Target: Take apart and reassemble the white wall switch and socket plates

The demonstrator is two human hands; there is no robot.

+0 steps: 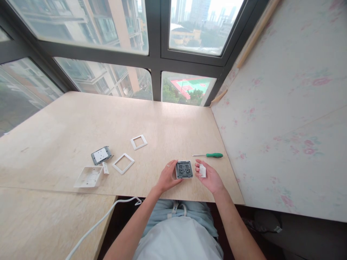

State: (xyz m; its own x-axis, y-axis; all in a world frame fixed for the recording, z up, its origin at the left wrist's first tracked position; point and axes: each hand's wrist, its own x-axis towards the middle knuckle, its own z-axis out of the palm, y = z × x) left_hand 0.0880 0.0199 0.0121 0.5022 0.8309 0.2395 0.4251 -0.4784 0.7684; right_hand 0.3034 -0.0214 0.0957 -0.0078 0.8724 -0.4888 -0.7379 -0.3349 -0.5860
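Window (155,63), top of the frame: thick dark-grey bars, several panes; buildings (108,25) beyond at upper left, a red-and-green court (193,86) through the lower right pane. Wall (287,108), right side: off-white covering, faded pink floral print, one long slanting seam. Table (173,124), across the middle: smooth, pale, faint wood grain, a joint line at lower left.

Cord (94,225), lower left: white, glossy, curving over the table's near edge.

Box (89,177), left of centre: white plastic, shallow, rectangular, its hollow side showing. Large frame (118,168), to the box's right: flat white plastic, square opening. Small frame (140,146), above and right of it: same material and form. Socket (101,155), above the box: white slotted face, grey border. Screwdriver (214,155), right of centre: slim metal shaft pointing left, green handle.

Left hand (166,177), bottom centre: thumb and fingers parted to the module's width, gripping it by its left side. Module (184,169), centre, low: square, dark-grey ribbed back, pale rim.

Right hand (211,178), just right of the module and apart from it: fingers curled, pinching a plate (202,170), white, thin, partly hidden.

Chip (105,168), beside the box: small, white, oblong.
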